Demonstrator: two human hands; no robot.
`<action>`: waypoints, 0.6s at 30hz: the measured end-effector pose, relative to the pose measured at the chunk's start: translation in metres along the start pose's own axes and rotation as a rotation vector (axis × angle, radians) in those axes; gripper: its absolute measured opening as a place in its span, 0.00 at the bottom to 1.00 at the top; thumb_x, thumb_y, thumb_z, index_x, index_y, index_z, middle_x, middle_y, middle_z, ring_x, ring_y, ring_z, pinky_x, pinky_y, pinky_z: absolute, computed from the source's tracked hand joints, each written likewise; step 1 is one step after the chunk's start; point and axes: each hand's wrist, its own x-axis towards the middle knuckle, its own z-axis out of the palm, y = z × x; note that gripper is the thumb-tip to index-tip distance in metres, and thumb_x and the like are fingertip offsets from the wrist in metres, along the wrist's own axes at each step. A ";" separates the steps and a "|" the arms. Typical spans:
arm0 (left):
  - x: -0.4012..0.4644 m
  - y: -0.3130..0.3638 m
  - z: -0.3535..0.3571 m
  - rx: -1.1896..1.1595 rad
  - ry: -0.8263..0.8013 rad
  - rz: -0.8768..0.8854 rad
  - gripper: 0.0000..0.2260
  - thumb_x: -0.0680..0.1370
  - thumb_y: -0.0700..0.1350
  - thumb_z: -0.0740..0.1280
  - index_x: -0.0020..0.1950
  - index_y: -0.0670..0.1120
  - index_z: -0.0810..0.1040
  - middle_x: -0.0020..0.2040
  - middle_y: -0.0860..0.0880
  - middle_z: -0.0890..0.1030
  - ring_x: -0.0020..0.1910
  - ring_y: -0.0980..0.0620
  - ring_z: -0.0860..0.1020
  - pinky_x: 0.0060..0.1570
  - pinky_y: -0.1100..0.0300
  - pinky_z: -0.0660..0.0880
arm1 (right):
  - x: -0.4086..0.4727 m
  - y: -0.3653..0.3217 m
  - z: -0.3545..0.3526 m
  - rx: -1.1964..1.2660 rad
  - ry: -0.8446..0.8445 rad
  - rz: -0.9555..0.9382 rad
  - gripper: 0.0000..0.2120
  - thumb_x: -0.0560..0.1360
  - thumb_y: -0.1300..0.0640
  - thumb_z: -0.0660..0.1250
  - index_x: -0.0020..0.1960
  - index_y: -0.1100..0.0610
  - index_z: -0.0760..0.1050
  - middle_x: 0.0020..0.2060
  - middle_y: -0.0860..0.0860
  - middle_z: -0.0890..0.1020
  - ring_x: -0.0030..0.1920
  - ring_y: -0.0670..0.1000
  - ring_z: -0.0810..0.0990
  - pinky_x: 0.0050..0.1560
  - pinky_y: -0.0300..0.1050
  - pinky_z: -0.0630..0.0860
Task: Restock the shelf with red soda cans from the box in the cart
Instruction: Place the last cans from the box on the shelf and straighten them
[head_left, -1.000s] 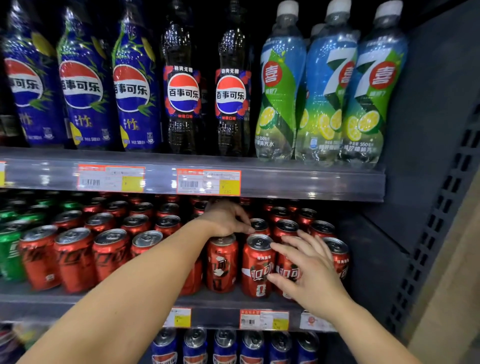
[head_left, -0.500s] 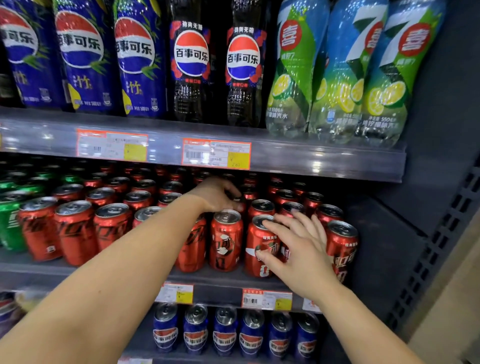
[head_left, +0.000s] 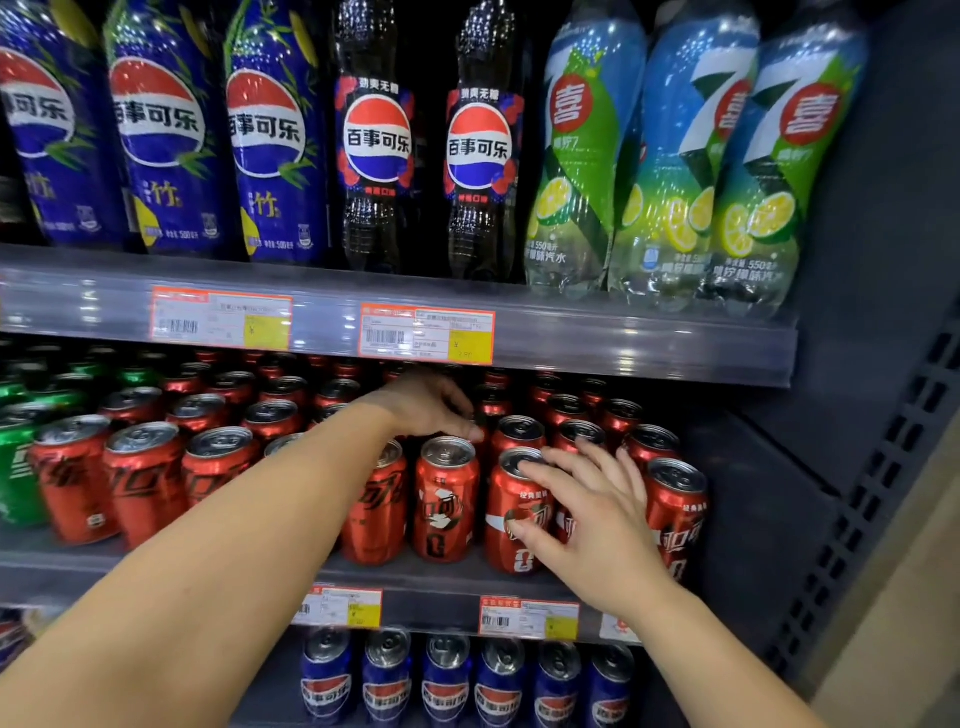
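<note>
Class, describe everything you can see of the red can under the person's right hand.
The red can stands upright at the front edge of the middle shelf. It looks like metal, with a silver top and pull tab, a white band and white lettering. The right hand lies over it, fingers spread across its top and side. Red cans stand close on both sides.

You're in shop, drinks aisle. Grey metal shelving (head_left: 571, 340) in tiers, clear price rails along front edges. Orange-and-yellow price tags (head_left: 427, 332) with barcodes clipped on rails. Top tier: cola bottles (head_left: 376, 140) left and centre, lemon-lime bottles (head_left: 670, 171) right. Middle tier: red soda cans (head_left: 447, 499) packed in rows front to back, green cans (head_left: 15, 467) far left. Bottom tier: blue cans (head_left: 447, 686).
</note>
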 end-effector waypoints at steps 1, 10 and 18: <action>-0.001 0.000 0.000 -0.026 0.010 0.003 0.24 0.65 0.60 0.76 0.57 0.54 0.80 0.61 0.53 0.79 0.59 0.53 0.76 0.63 0.58 0.72 | 0.000 0.000 -0.001 -0.002 -0.004 -0.001 0.31 0.68 0.28 0.52 0.68 0.36 0.68 0.70 0.38 0.68 0.75 0.46 0.53 0.72 0.43 0.29; -0.048 0.020 0.029 0.459 -0.030 0.354 0.51 0.57 0.83 0.41 0.76 0.61 0.49 0.79 0.49 0.51 0.78 0.47 0.48 0.74 0.41 0.43 | -0.001 -0.001 -0.009 0.042 -0.059 0.006 0.31 0.72 0.33 0.59 0.74 0.39 0.60 0.74 0.40 0.62 0.76 0.45 0.49 0.72 0.43 0.28; -0.054 0.030 0.036 0.554 -0.087 0.312 0.53 0.57 0.81 0.40 0.78 0.56 0.46 0.79 0.50 0.48 0.78 0.49 0.46 0.74 0.46 0.40 | -0.012 0.021 -0.023 -0.008 -0.090 0.131 0.32 0.77 0.47 0.65 0.77 0.43 0.54 0.76 0.42 0.57 0.76 0.45 0.45 0.73 0.40 0.37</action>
